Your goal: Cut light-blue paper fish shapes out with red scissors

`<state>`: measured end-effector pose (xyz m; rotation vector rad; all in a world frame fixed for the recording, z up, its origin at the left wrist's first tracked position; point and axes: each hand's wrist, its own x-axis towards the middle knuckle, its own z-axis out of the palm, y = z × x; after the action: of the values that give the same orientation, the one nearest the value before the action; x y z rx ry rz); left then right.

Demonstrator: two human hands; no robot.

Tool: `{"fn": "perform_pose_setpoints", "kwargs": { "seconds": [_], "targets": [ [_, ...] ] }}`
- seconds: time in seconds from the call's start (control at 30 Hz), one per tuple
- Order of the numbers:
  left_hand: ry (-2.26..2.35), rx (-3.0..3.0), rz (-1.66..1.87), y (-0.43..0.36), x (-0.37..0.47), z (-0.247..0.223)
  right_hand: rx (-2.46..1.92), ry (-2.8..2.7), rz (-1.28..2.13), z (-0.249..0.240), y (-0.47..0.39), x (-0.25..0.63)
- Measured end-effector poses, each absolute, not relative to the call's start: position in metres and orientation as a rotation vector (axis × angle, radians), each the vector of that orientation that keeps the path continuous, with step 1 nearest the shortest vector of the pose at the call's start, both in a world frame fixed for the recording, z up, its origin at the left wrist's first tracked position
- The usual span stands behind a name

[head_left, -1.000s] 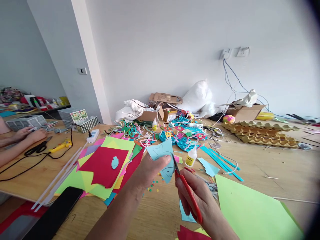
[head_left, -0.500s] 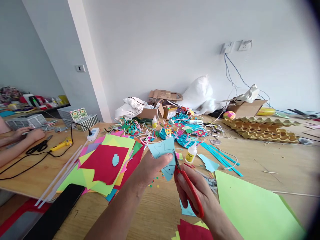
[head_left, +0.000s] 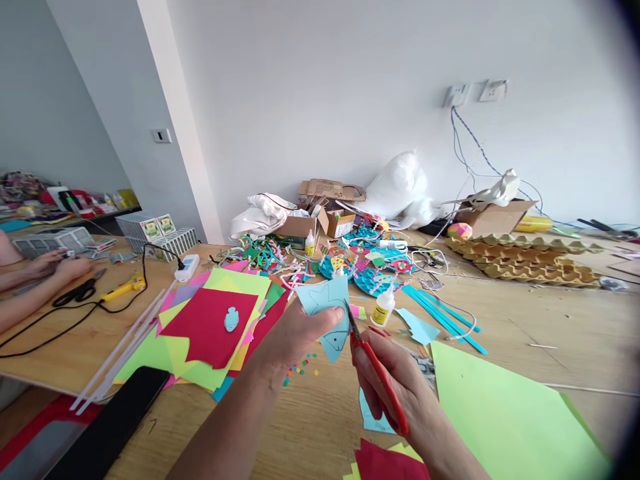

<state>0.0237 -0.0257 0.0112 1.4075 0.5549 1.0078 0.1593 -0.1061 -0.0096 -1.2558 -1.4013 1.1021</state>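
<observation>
My left hand [head_left: 310, 330] is closed on a light blue paper [head_left: 334, 297] with a fish drawn on it, the thumb lying across its front. In my right hand [head_left: 387, 373] are red-handled scissors [head_left: 383, 383], fingers wrapped round the handles. Their blades meet the paper's right edge. A small cut-out blue fish [head_left: 231, 319] lies on red paper [head_left: 207, 327], on top of a stack of coloured sheets. Beneath my right hand another blue piece [head_left: 373, 413] shows in part.
Glue bottle [head_left: 383, 307] stands beyond my right hand. Green sheet [head_left: 505, 407] lies right, black phone-like object [head_left: 113, 420] front left. Egg trays [head_left: 525, 260], boxes [head_left: 300, 230] and craft scraps sit at the back. Another person's hands [head_left: 70, 267] are at far left.
The blue paper and both hands have barely moved. My right hand and the scissors have shifted very slightly right. More coloured dots show beside my left wrist.
</observation>
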Motion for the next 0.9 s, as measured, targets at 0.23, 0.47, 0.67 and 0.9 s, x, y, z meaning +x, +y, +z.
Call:
{"fn": "perform_pose_setpoints", "kwargs": {
  "seconds": [0.23,0.47,0.67,0.9],
  "targets": [
    [0.596,1.445,0.989,-0.0248,0.0178,0.0159,-1.298,-1.444,1.083,-0.0115,-0.1039,0.1611],
    [0.568,1.472,1.002,-0.0254,0.0205,0.0154,-1.203,-1.461,1.133,-0.009,-0.1062,0.1595],
    [0.544,1.516,0.979,-0.0276,0.0234,0.0182,-1.191,-1.444,1.126,-0.0103,-0.1061,0.1598],
    [0.521,1.523,1.01,-0.0259,0.0243,0.0152,-1.231,-1.414,1.1,-0.0128,-0.1045,0.1604]
  ]
}}
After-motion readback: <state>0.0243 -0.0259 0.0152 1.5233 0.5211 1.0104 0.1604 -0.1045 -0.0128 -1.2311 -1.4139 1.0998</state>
